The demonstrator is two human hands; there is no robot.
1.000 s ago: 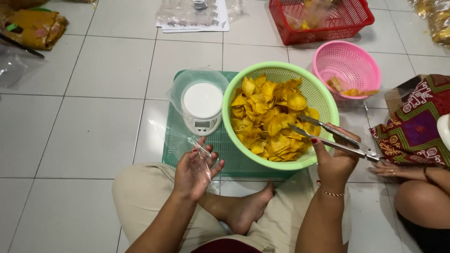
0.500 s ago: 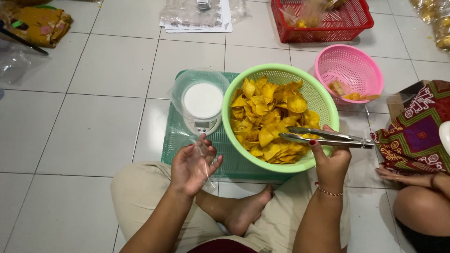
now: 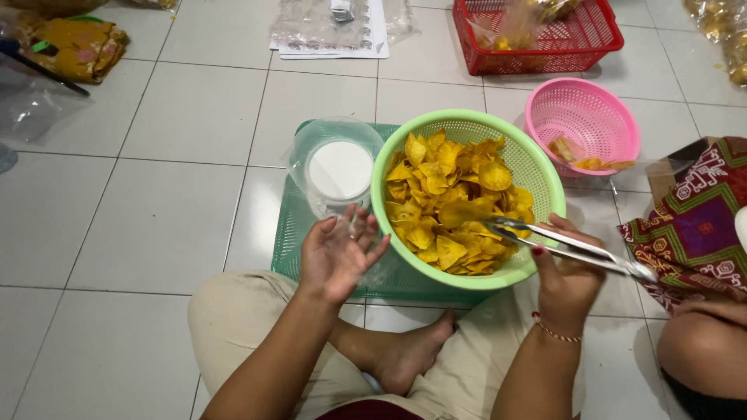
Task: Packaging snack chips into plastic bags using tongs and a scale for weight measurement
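1. Left hand (image 3: 336,253) sits higher and farther than half a second ago; it now covers the near edge of the small white digital scale (image 3: 340,173), whose display showed before. Palm up, fingers spread, thin clear plastic bag (image 3: 359,233) loosely against the fingertips; cannot tell if it is pinched.
2. Right hand (image 3: 566,276) has shifted a little to the right; fingers wrapped around the metal tongs (image 3: 572,249). Tongs were level and nearly shut, now angled, tips slightly apart in the chips.
3. Big light green round plastic colander (image 3: 537,167), centre of scene, filled with yellow-orange fried chips (image 3: 451,202); tong tips touch the near-right part of the heap.
4. Colander and scale rest on a flat green mesh tray (image 3: 292,233); scale just left of colander, wrapped in clear plastic.
5. Small pink round plastic colander (image 3: 580,113), far right, holds a few chips at its near side.
6. Red rectangular plastic basket (image 3: 591,35), far right, holds plastic bags with yellow contents.
7. Another person's patterned red cloth (image 3: 696,225) at right edge.
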